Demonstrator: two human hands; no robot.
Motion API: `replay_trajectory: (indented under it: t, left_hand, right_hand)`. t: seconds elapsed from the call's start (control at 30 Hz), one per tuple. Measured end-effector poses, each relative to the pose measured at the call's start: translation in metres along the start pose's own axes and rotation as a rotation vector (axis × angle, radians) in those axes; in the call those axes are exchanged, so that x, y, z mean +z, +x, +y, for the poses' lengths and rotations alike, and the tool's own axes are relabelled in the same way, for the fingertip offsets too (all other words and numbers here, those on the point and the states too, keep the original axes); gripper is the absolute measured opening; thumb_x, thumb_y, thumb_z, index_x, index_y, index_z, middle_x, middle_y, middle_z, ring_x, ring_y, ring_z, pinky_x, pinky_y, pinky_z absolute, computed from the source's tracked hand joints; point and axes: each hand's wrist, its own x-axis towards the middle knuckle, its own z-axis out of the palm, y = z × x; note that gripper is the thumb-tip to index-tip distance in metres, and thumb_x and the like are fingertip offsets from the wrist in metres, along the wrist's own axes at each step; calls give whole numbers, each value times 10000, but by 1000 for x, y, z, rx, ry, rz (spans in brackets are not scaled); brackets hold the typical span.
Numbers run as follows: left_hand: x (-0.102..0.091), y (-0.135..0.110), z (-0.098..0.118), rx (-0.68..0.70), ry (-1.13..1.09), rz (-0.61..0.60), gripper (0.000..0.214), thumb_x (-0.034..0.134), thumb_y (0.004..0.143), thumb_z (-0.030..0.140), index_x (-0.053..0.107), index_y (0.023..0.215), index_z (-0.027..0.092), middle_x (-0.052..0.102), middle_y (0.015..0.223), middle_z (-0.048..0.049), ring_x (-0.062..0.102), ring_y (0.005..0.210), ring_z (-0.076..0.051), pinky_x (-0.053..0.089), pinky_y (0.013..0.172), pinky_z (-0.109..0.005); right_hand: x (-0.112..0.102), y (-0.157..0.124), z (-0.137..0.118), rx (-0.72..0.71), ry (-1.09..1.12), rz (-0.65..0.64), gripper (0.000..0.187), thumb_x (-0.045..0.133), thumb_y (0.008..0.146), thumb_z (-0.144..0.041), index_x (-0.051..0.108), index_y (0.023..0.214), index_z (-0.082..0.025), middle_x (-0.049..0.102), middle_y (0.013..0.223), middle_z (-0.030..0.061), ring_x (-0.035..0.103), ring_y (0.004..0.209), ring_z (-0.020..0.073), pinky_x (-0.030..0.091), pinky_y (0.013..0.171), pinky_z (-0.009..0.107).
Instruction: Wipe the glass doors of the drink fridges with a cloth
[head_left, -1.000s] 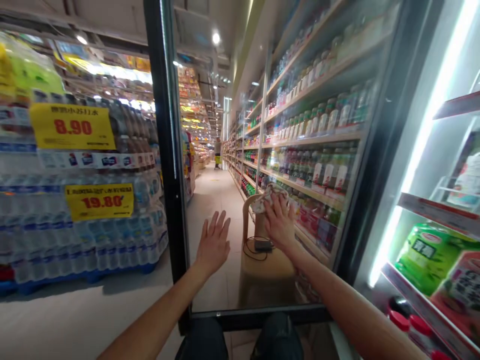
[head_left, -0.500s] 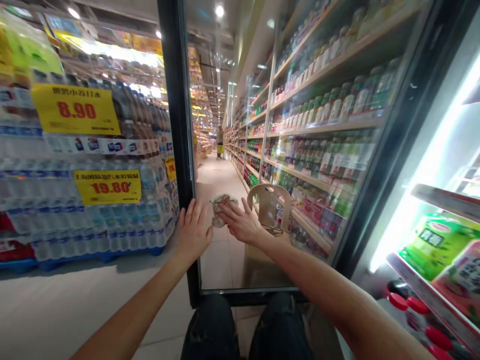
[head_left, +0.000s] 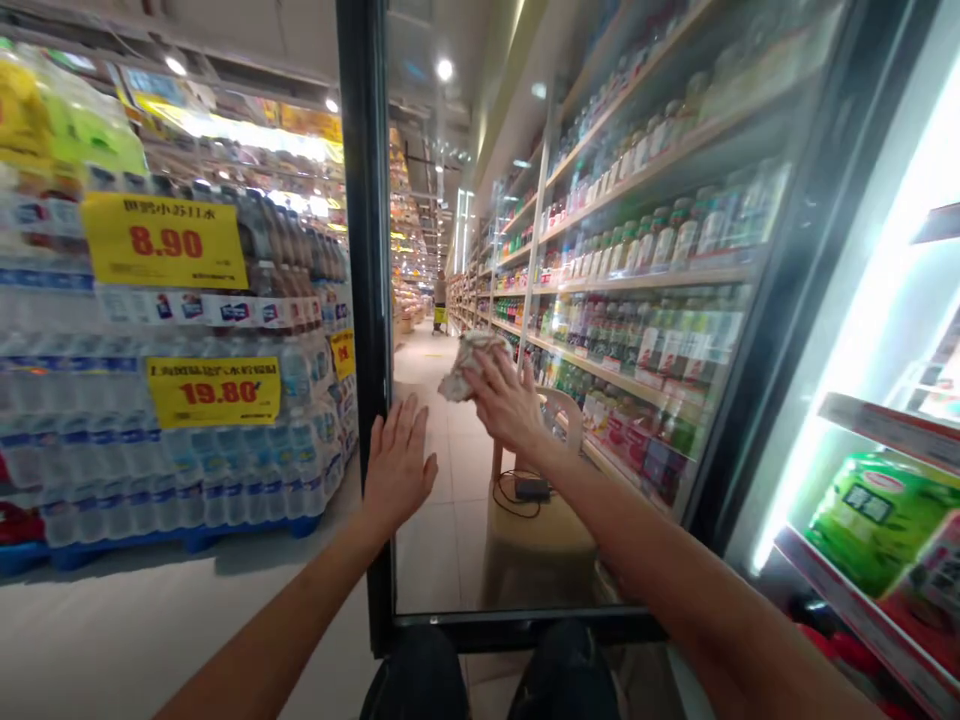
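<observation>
The left hand (head_left: 397,465) lies flat, fingers spread, against the black frame of the glass door (head_left: 366,250). Higher on the door's pane, the right hand (head_left: 506,405) presses a crumpled cloth (head_left: 471,362) to the glass. A beige chair (head_left: 536,540) stands behind the door, and stacked water bottles (head_left: 187,470) stand to its left.

I have a single view, from the camera on the person's head. It faces forward and a little down, square onto a glass door (head_left: 480,250) that fills the middle of the frame. The door is within reach: the left hand (head_left: 397,465) and the right hand (head_left: 506,400), gripping a cloth (head_left: 469,355), both meet it. Through the pane the lens looks along a shop aisle (head_left: 442,420) towards frame centre. Stacked water bottles (head_left: 187,470) fill the left, a lit cooler shelf (head_left: 885,425) the right edge, and the person's knees (head_left: 420,680) bottom centre.
</observation>
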Motion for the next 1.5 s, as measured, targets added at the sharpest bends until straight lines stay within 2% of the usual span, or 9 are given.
replay_trajectory:
  t: [0.07, 0.23, 0.4, 0.6, 0.77, 0.97, 1.17, 1.33, 1.5]
  left_hand:
    - [1, 10, 8, 11, -17, 5, 604, 498, 778, 242, 338, 1339, 84, 297, 1453, -169, 189, 1375, -292, 199, 1101, -486]
    - [6, 28, 27, 34, -51, -6, 592, 508, 770, 232, 363, 1319, 65, 295, 1453, -177, 189, 1373, -303, 201, 1103, -482]
    - [10, 44, 48, 59, -61, 5, 594, 502, 770, 216, 355, 1330, 81, 303, 1452, -165, 180, 1378, -289, 201, 1106, -480]
    - [11, 58, 70, 111, -40, 22, 571, 497, 769, 206, 382, 1317, 96, 329, 1446, -137, 216, 1368, -285, 217, 1104, -470]
    - [12, 68, 82, 131, -41, 25, 550, 476, 797, 229, 377, 1322, 96, 326, 1447, -136, 221, 1367, -282, 224, 1102, -466]
    - [17, 72, 96, 178, -88, 2, 575, 485, 777, 205, 371, 1329, 90, 308, 1454, -145, 214, 1368, -289, 215, 1102, -479]
    - [23, 78, 113, 198, -124, 5, 561, 472, 784, 202, 382, 1326, 89, 312, 1451, -151, 204, 1372, -289, 206, 1102, -486]
    - [25, 84, 130, 234, -152, 23, 541, 456, 792, 201, 399, 1319, 97, 334, 1442, -139, 225, 1366, -284, 207, 1101, -472]
    - [27, 93, 149, 273, -189, 19, 573, 448, 787, 186, 361, 1346, 93, 293, 1462, -134, 199, 1374, -283, 196, 1103, -482]
  right_hand:
    - [-6, -4, 12, 84, -29, 46, 458, 432, 870, -275, 421, 1326, -232, 251, 1487, 72, 106, 1380, 290, 18, 1071, 588]
    - [-10, -36, 39, -103, -79, -14, 402, 454, 860, -268, 497, 1259, -260, 388, 1418, 52, 222, 1347, 253, 47, 1087, 535]
    - [-22, -43, 70, 223, -168, 136, 416, 414, 885, -310, 477, 1287, -221, 319, 1452, 103, 186, 1360, 290, 129, 1060, 555]
    - [-26, -69, 77, 43, -179, 40, 372, 455, 872, -306, 527, 1233, -255, 431, 1387, 70, 285, 1323, 271, 154, 1068, 521]
    - [-33, -58, 94, 287, -243, 173, 409, 419, 887, -312, 486, 1281, -224, 346, 1439, 103, 236, 1346, 294, 192, 1045, 545]
    - [-27, -86, 94, 93, -202, 21, 398, 457, 872, -306, 499, 1265, -258, 390, 1417, 70, 251, 1343, 270, 162, 1068, 527]
    - [-31, -97, 116, 372, -275, 156, 410, 422, 878, -281, 496, 1270, -188, 348, 1435, 125, 231, 1349, 298, 200, 1050, 539]
    - [-35, -115, 124, 213, -239, 1, 393, 415, 880, -282, 504, 1259, -235, 385, 1419, 84, 249, 1345, 264, 188, 1064, 524]
    - [-44, -125, 161, 626, -294, 103, 448, 371, 882, -292, 449, 1312, -191, 313, 1452, 120, 233, 1350, 280, 240, 1040, 526]
